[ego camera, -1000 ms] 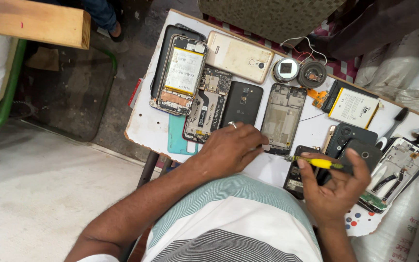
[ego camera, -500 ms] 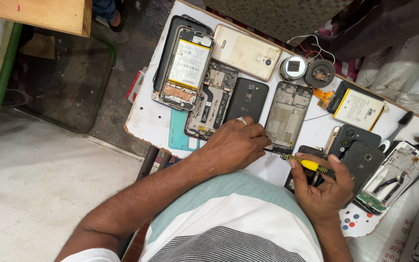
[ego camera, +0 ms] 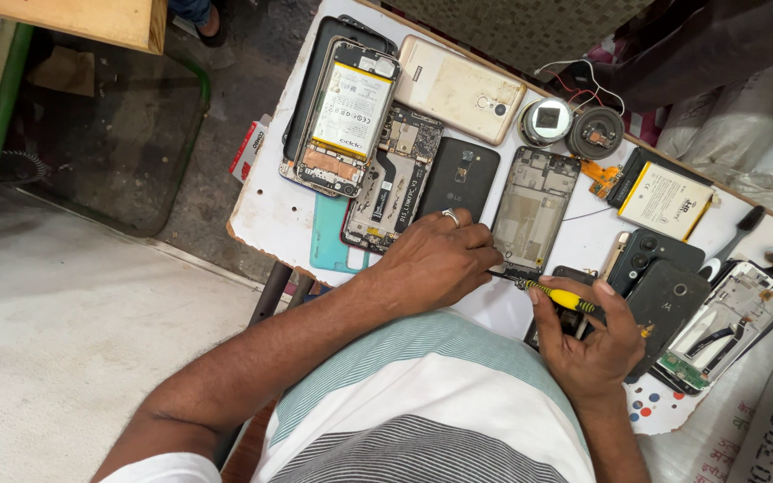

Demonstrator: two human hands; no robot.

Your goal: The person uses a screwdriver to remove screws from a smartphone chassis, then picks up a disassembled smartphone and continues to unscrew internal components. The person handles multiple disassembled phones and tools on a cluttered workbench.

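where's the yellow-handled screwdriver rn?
Head view, lower right of centre: the yellow-handled screwdriver is in the right hand, tip pointing at the left hand, just below the empty phone frame.

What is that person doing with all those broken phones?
A person sits at a small white table covered with opened phones and loose parts. Their right hand holds a yellow-handled screwdriver, its tip pointing toward the fingers of the left hand. The left hand rests on the table at the bottom edge of an empty phone frame. A phone with its battery showing, a gold back cover and a loose battery lie nearby, untouched.
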